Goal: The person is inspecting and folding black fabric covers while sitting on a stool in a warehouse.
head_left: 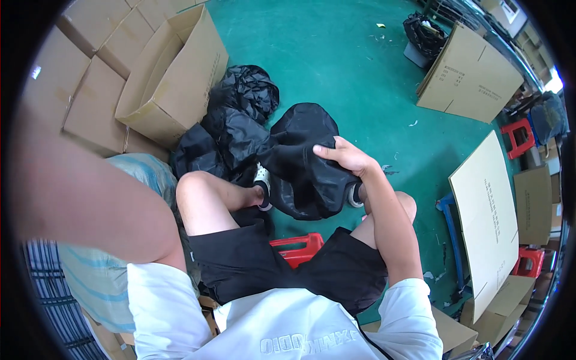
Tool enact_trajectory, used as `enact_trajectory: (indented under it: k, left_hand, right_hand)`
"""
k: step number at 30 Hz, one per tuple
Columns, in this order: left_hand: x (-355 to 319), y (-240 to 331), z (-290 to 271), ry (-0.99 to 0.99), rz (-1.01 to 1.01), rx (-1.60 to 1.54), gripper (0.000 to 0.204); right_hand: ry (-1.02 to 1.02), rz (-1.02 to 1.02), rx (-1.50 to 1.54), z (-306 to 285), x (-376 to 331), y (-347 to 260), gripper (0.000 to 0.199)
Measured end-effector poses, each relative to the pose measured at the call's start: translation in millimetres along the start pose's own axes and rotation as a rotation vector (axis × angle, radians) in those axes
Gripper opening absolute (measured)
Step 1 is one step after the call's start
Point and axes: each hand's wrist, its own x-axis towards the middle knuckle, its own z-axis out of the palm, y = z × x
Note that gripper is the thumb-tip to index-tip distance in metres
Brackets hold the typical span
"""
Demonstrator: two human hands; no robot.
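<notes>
My right hand (343, 157) is shut on the top of a black, shiny fabric item (306, 174) that hangs between my knees. More black fabric items lie in a pile (237, 123) on the green floor just behind it, to the left. My left arm is raised close to the camera at the left; its hand is out of the picture. I sit on a red stool (298, 247) in black shorts and a white shirt, with light shoes (262, 180) under the held fabric.
An open cardboard box (171, 78) lies tipped at the upper left among stacked boxes. A pale striped sack (96, 282) is at my left side. A closed box (471, 75), a flat cardboard sheet (486, 210) and red stools (519, 135) stand to the right.
</notes>
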Motion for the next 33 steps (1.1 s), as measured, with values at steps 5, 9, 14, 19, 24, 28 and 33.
enact_trajectory:
  k: [5, 9, 14, 19, 24, 28, 33]
  left_hand:
    - [25, -3, 7, -0.064, 0.023, 0.009, 0.034]
    - [-50, -97, 95, -0.413, -0.579, -0.202, 0.069]
    - [-96, -133, 143, -0.704, -0.865, -0.151, 0.070]
    - [-78, -140, 123, -0.629, -0.820, 0.094, 0.039]
    - [-70, -127, 103, -0.424, -0.784, -0.036, 0.030]
    - [-73, -114, 69, -0.195, -0.799, -0.162, 0.026]
    - [-87, -103, 51, 0.265, -0.837, -0.587, 0.021]
  right_hand:
    - [-0.135, -0.019, -0.240, -9, -22, -11, 0.054]
    - [-0.302, -0.024, -0.332, -15, -23, -2, 0.054]
    - [-0.533, -0.064, -0.375, -22, -17, -5, 0.039]
    - [-0.405, -0.211, -0.250, -31, -23, -19, 0.070]
    - [-0.462, -0.164, 0.096, -39, -30, -23, 0.085]
    - [-0.420, -0.098, 0.027, -51, -36, -21, 0.091]
    - [-0.375, -0.320, 0.130, -65, -53, -13, 0.084]
